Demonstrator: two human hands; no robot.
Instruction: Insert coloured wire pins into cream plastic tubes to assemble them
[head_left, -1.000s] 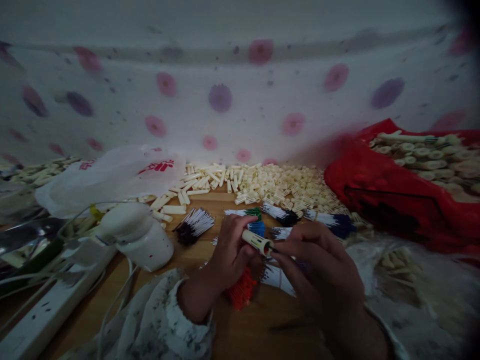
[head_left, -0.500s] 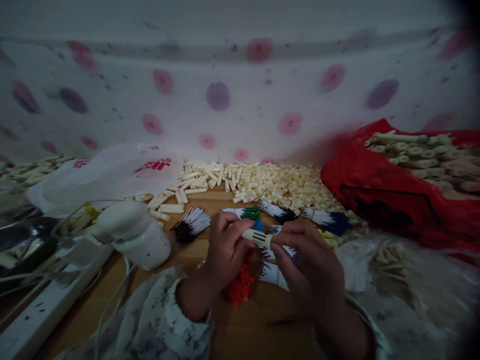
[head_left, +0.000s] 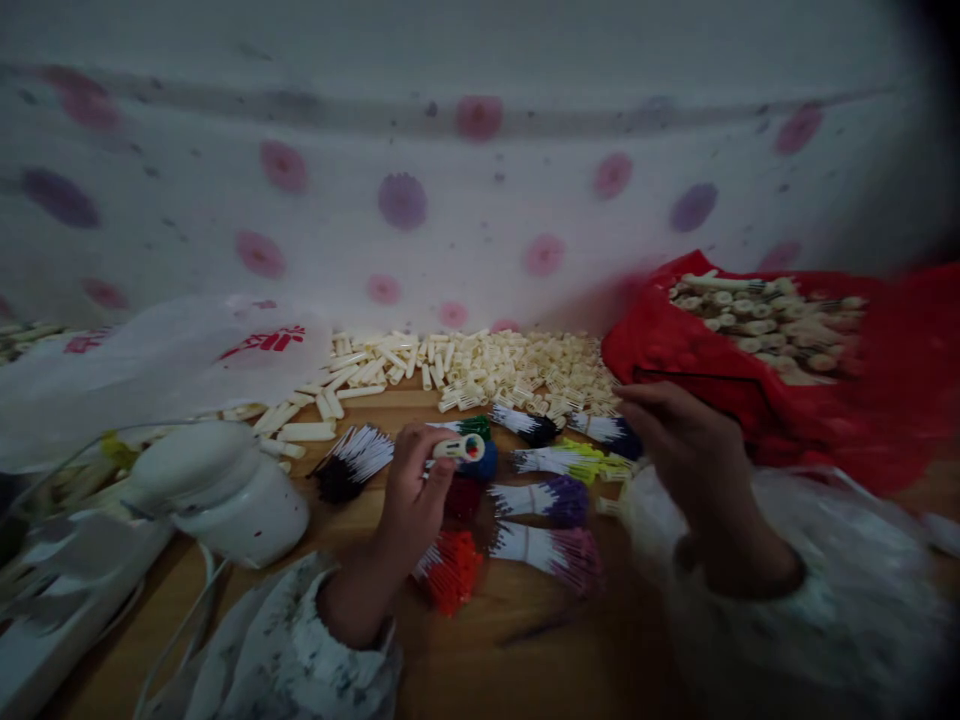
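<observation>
Between thumb and fingers, my left hand (head_left: 415, 490) grips a cream slotted tube (head_left: 459, 448), its open end toward the right with small coloured bits inside. My right hand (head_left: 694, 470) is raised off to the right, near the red bag, its fingers blurred and drawn together; whether they hold anything is hidden. Under and around the left hand lie bundles of thin white sticks with coloured ends: black (head_left: 349, 465), red-orange (head_left: 450, 572), purple (head_left: 544, 498), pink (head_left: 551, 552) and yellow (head_left: 574, 461).
Loose cream tubes and slotted pieces (head_left: 525, 370) are heaped at the back. A red bag (head_left: 675, 350) of cream pieces stands at the right, above a clear plastic bag (head_left: 840, 540). At the left are a white jar (head_left: 225, 495), a white plastic bag (head_left: 165, 370) and a power strip (head_left: 82, 600).
My right hand has left the tube and moved right toward the red bag. My left hand still holds the tube, now turned with its end showing. The view has shifted right.
</observation>
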